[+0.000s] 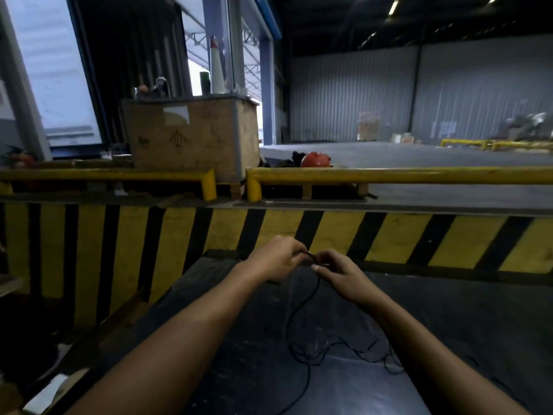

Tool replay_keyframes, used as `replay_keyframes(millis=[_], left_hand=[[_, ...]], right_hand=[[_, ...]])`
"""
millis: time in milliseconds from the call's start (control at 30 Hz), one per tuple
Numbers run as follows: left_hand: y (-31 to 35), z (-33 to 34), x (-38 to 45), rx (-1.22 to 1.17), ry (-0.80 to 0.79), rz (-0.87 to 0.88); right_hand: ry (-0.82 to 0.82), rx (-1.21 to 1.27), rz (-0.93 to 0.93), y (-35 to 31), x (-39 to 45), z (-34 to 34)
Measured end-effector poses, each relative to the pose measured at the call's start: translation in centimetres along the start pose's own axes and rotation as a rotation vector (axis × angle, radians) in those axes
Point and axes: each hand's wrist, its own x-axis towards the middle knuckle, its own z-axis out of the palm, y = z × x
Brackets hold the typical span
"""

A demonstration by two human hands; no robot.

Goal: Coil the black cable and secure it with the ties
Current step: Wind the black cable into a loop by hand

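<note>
A thin black cable [294, 319] hangs from my two hands down onto a dark work surface [449, 324], where it lies in loose tangled loops toward the near edge. My left hand [273, 259] pinches the cable's top part between thumb and fingers. My right hand [338, 272] grips the same stretch just to the right, the two hands almost touching. A short bend of cable shows between the fingertips. No ties are visible in this view.
A yellow and black striped barrier [269, 229] rises right behind the work surface. Yellow guard rails [389, 175] run above it. A wooden crate [191, 136] and a red helmet [315, 160] sit beyond. Scraps lie on the floor at the lower left.
</note>
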Motion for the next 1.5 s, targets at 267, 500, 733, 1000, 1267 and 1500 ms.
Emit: replay_keyframes(millis=[267,500,733,1000,1267,1500], left_hand=[[0.8,-1.2,-0.9,-0.509,-0.214,-0.108],[3.1,-1.2,-1.3,-1.325,-0.446,-0.067],[5.6,-1.2,4.1,-1.605,0.11,0.016],[-1.4,-1.8,3.1,-0.348,-0.108,-0.104],[2.3,1.2,0.4,-1.029,-0.728,-0.161],[5.9,-0.6,4.3,-1.337,-0.268,0.041]], right_hand=[[0.175,0.047,-0.023,0.5,-0.6,-5.0],[0.276,0.027,0.11,3.5,-0.9,-5.5],[-0.297,-0.139,0.073,3.7,-4.3,1.8],[-0.268,-0.148,0.026,2.7,-3.3,-5.7],[0.311,-0.083,-0.024,1.8,2.1,-9.1],[-0.201,-0.075,0.02,1.6,-3.5,3.0]])
